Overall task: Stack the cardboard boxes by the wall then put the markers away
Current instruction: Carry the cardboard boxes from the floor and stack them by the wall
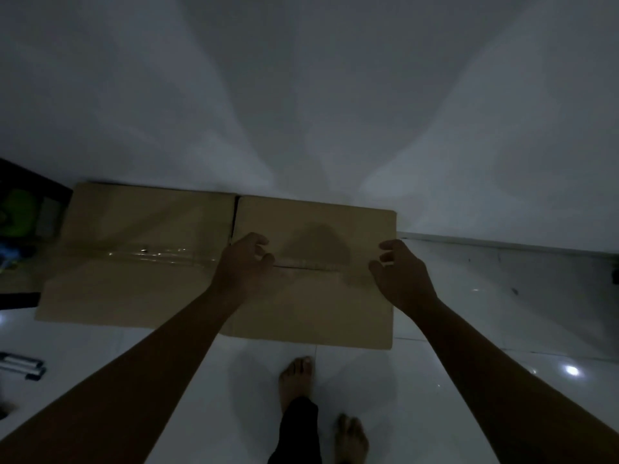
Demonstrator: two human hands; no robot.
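Both hands reach forward over the right-hand cardboard box, and neither one grasps anything. On the left, the left hand hangs above the box top near its left edge, close to the seam between the two boxes, with its fingers loosely curled and the thumb apart from them; whether the fingertips touch the cardboard cannot be told in this dim light. Over at the right edge of the same box, the right hand is held with fingers bent and spread in much the same loose way, holding nothing. Nearest the camera, two bare feet stand on the glossy white tiled floor, one foot ahead of the other foot, with a dark trouser leg above the forward one. At the far left edge of the floor lie the markers, a small group side by side, well apart from the hands. Further out, the right-hand box lies flat-topped on the floor, its centre flap seam running across between the two hands. Just beside it, touching or nearly so, sits the left-hand cardboard box, with shiny clear tape along its top seam. Both boxes stand side by side against the pale wall behind them. Left of the boxes, a dark piece of furniture holds some green and blue things too blurred to name.
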